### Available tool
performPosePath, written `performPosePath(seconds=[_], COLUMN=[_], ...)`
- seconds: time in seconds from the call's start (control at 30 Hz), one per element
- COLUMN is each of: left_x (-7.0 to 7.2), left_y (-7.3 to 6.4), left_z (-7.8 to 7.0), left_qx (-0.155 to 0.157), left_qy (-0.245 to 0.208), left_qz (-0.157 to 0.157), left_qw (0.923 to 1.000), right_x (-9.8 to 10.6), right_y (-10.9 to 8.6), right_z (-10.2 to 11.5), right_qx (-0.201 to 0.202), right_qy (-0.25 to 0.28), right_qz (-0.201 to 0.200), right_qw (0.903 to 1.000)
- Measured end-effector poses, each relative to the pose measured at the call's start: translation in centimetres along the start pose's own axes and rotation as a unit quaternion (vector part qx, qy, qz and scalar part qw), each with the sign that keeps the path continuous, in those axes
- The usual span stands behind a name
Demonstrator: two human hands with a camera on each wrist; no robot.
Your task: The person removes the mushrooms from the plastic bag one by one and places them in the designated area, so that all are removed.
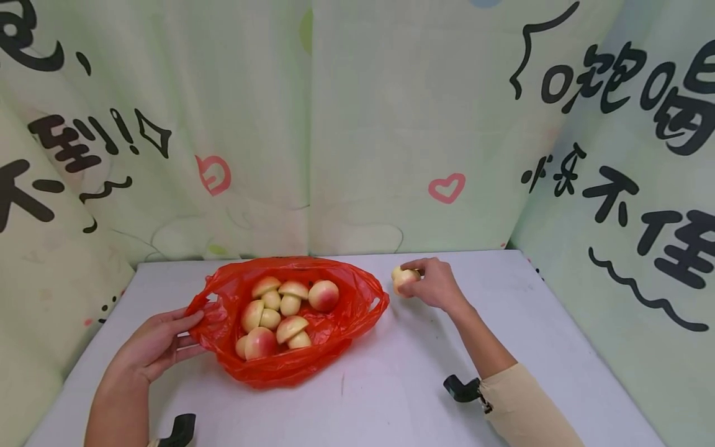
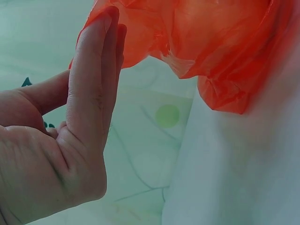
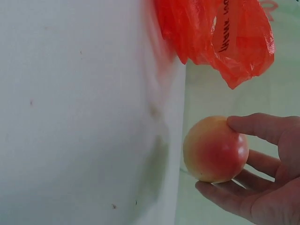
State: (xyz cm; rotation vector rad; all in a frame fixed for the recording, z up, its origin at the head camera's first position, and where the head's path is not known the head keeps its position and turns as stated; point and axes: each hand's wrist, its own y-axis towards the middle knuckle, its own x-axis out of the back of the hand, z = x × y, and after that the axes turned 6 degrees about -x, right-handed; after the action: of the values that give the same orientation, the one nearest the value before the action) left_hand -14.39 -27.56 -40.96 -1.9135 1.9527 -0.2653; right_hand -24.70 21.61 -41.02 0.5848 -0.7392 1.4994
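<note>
The left hand [image 1: 162, 338] pinches the side of a red plastic bag [image 1: 329, 372] between its thumb and its long, straight fingers. The bag sits wide open on the white worktop [image 1: 391, 397], with six toy mushrooms [image 1: 290, 304] in it — pink and pale yellow ones. The right hand [image 1: 437, 284] holds one more mushroom [image 3: 215, 149], with its thumb and fingers around the round cap. That one is just to the right of the bag, not touching it. Behind is a pale green curtain [image 1: 363, 124] with black writing and pink hearts.
</note>
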Motion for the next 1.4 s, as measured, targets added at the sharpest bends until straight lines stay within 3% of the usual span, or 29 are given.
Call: performPosePath(seconds=[0.37, 0.77, 1.4], left_x=[0.0, 0.0, -0.1], left_y=[0.0, -0.1, 0.1], left_z=[0.0, 0.0, 0.1], left_qx=[-0.007, -0.008, -0.003], left_qy=[0.007, 0.002, 0.009], left_qz=[0.001, 0.005, 0.001], left_qw=[1.0000, 1.0000, 0.9999], right_x=[-0.9, -1.2, -1.3], right_y=[0.4, 0.6, 0.8], right_z=[-0.7, -0.9, -0.8], right_qx=[-0.023, -0.020, -0.016], right_qy=[-0.027, -0.060, -0.075], right_qz=[-0.006, -0.016, 0.003], right_qw=[0.9993, 0.9979, 0.9971])
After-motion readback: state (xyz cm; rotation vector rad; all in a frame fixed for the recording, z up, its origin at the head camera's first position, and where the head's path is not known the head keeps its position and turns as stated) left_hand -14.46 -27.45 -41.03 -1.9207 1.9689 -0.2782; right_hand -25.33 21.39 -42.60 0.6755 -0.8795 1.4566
